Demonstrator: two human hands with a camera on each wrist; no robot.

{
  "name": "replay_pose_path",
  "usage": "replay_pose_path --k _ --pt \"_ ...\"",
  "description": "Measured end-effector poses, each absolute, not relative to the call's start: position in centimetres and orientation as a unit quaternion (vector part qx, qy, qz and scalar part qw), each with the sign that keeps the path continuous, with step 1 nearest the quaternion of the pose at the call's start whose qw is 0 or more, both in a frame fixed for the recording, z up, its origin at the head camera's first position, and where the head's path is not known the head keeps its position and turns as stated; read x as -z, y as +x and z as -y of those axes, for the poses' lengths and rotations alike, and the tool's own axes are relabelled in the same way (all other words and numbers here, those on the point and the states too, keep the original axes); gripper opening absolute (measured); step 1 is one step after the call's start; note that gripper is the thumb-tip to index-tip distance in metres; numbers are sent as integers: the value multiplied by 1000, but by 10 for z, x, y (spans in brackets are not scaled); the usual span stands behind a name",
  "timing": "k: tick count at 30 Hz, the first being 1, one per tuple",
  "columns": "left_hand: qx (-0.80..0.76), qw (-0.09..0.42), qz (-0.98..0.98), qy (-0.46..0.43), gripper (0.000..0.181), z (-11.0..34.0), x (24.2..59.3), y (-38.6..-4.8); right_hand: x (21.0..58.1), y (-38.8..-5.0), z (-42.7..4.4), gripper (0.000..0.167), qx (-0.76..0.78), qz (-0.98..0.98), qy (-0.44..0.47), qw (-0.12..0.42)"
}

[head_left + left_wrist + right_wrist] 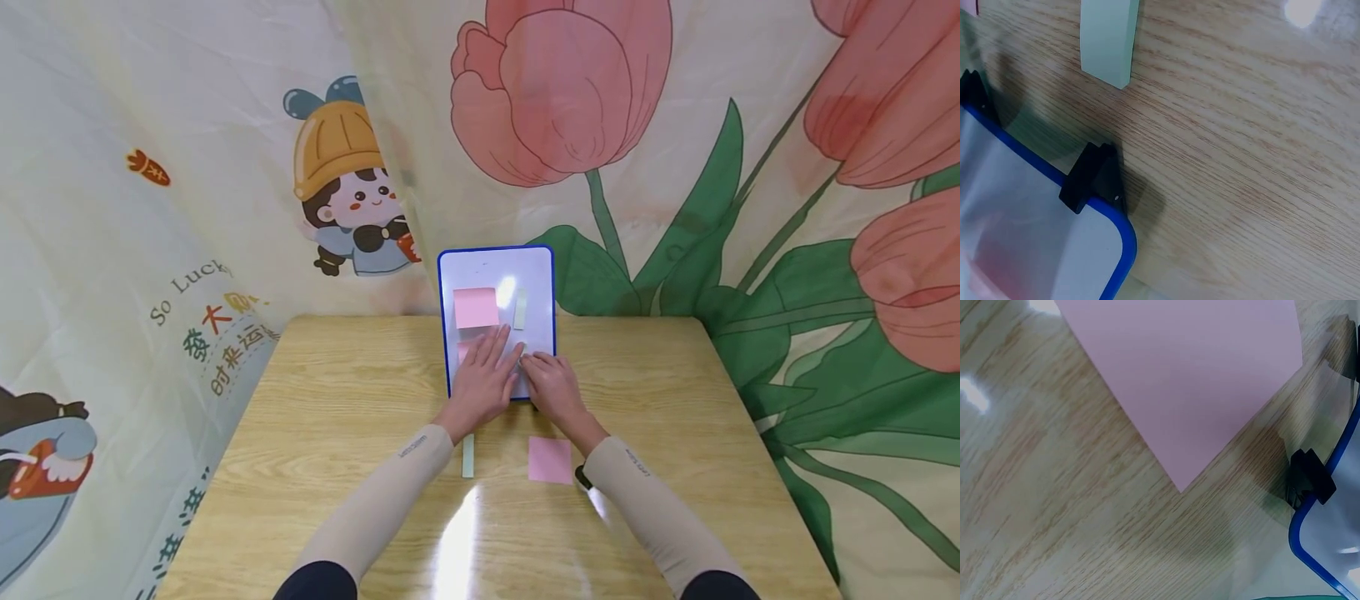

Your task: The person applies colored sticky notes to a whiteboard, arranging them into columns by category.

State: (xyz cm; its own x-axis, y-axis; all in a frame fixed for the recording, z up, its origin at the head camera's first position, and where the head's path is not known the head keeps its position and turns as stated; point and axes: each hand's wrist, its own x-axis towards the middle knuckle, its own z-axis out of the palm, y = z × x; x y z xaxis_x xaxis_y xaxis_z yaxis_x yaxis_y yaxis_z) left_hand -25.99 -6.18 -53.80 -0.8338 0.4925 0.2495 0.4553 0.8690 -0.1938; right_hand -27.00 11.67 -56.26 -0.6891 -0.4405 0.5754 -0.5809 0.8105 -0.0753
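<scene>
A blue-rimmed whiteboard (468, 268) stands upright at the table's back. My left hand (483, 379) lies against its lower part with fingers extended, partly covering a pink sticky note (463, 350). Beside it my right hand (553, 387), fingers curled, holds a small pale green sticky strip (523, 349) at the board's surface; the fingers hide most of that strip. Higher up, another pink sticky note (476, 308) and a pale green strip (520, 310) are stuck on the board. Neither hand shows in the wrist views.
On the wooden table (360, 392), a pale green sticky pad (1109, 37) lies below my left wrist and a pink sticky pad (1204, 375) by my right forearm. Black clips (1092, 178) grip the board's bottom edge. Behind hangs a printed cloth (637, 225).
</scene>
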Motion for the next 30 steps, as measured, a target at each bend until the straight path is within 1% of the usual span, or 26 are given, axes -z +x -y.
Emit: replay_pose_path --k 7,11,15,21,24,30 --pt "-95 115 959 -239 65 57 545 -269 565 -269 -116 33 -121 916 273 268" --pt "-115 108 958 -238 68 56 549 -274 565 -268 -116 33 -115 923 265 255" --pt "-140 102 956 -237 66 57 551 -277 566 -268 -116 34 -107 926 261 250" --pt "-146 98 952 -249 65 57 552 -277 569 -270 -117 32 -109 915 272 276" --pt "-133 99 951 -259 65 57 553 -276 569 -272 -118 32 -113 914 274 279" --pt "-116 100 948 -279 63 57 560 -276 565 -274 -118 40 -114 920 273 258"
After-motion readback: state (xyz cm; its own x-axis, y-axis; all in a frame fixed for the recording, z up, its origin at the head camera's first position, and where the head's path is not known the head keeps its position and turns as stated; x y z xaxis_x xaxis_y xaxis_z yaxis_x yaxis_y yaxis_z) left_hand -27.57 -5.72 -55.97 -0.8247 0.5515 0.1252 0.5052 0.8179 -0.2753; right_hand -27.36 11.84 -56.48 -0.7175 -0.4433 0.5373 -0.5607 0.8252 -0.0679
